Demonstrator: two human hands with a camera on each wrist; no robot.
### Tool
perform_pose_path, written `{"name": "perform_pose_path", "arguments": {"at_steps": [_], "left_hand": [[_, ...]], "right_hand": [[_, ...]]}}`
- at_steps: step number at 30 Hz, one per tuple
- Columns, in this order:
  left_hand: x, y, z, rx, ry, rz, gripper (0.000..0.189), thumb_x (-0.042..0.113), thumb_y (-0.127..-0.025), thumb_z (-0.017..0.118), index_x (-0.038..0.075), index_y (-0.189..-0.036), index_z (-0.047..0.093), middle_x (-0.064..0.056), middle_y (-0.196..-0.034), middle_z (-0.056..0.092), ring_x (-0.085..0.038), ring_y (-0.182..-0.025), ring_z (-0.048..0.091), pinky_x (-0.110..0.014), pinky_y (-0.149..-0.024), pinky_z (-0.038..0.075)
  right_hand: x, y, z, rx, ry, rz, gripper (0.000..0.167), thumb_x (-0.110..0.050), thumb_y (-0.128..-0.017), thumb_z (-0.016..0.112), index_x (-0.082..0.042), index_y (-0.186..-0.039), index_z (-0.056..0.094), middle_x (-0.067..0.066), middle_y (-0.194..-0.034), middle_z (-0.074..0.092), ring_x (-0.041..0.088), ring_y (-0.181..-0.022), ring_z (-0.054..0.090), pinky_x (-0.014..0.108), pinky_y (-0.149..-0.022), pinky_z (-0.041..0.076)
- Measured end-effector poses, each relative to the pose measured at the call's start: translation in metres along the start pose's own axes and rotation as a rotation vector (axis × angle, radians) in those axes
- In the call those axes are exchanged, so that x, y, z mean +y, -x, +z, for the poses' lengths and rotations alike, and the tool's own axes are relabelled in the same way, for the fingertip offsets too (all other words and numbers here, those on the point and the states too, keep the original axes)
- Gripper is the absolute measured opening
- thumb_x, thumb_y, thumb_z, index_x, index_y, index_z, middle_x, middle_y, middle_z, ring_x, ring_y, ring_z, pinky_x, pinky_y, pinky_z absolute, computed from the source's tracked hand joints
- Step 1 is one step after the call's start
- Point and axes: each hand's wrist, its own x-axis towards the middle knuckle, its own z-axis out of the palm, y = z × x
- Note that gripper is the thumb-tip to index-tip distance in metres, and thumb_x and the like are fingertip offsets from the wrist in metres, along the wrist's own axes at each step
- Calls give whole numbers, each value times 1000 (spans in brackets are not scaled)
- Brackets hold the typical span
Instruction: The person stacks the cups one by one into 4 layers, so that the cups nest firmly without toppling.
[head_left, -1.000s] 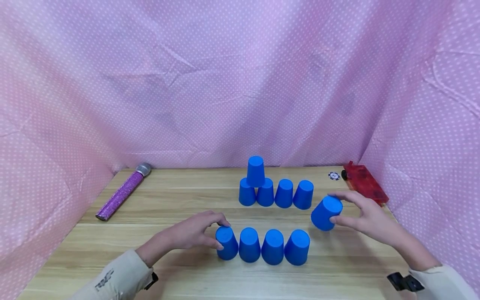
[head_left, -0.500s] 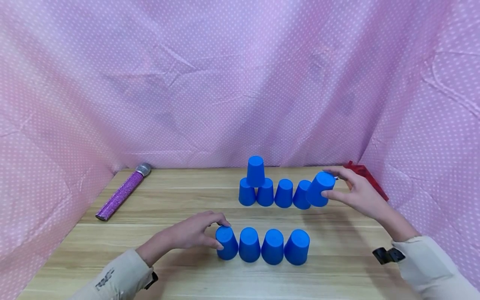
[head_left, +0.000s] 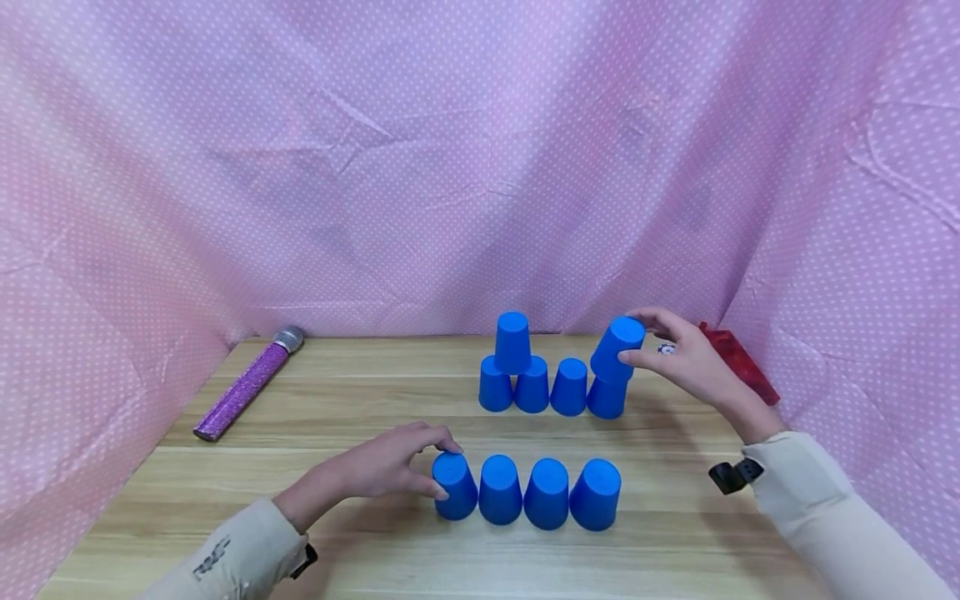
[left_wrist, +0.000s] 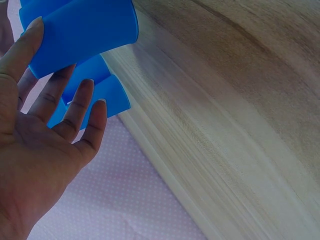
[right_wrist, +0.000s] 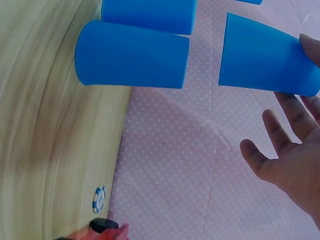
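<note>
My right hand (head_left: 690,358) pinches an upside-down blue plastic cup (head_left: 618,346) near its closed end, thumb on one side and fingers on the other. In the right wrist view a gap shows between this raised cup (right_wrist: 267,57) and the standing cup (right_wrist: 132,55) below it, the rightmost of the back row. On the left of that row, one cup (head_left: 513,343) sits across two others (head_left: 495,387). My left hand (head_left: 386,462) holds the leftmost cup (head_left: 454,490) of the front row between thumb and fingers; this cup stands upside down on the table.
More upside-down cups (head_left: 546,496) continue the front row. A purple glittery microphone (head_left: 243,387) lies at the left of the wooden table (head_left: 337,550). At the back right are a poker chip (head_left: 665,350) and a red object (head_left: 742,367). Pink dotted cloth (head_left: 375,208) surrounds the table.
My right hand has carried its cup up, back and leftward, from right of the rows to above the back row's rightmost cup. My left hand and the front row stay put.
</note>
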Motion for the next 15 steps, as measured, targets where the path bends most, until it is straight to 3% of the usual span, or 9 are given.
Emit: {"name": "perform_pose_path", "arguments": {"at_steps": [8,15], "left_hand": [[-1,0,0,-2,4,2,42,44,-85,78,32,-123,61,11,-125,63,-20,-124,56,-52,-103,50],[-2,-1,1,-3,6,3,43,44,-85,78,32,-123,61,11,-126,63,-21,-125,55,-52,-103,50]], "right_hand": [[3,-14,8,-35,-90,25,60,-33,-93,72,-16,-145,47,15,-145,52,44,-137,44,72,-103,39],[9,-21,16,-58,-112,43,60,-34,-93,70,-17,-146,46,16,-148,50,44,-140,40,75,-106,32]]}}
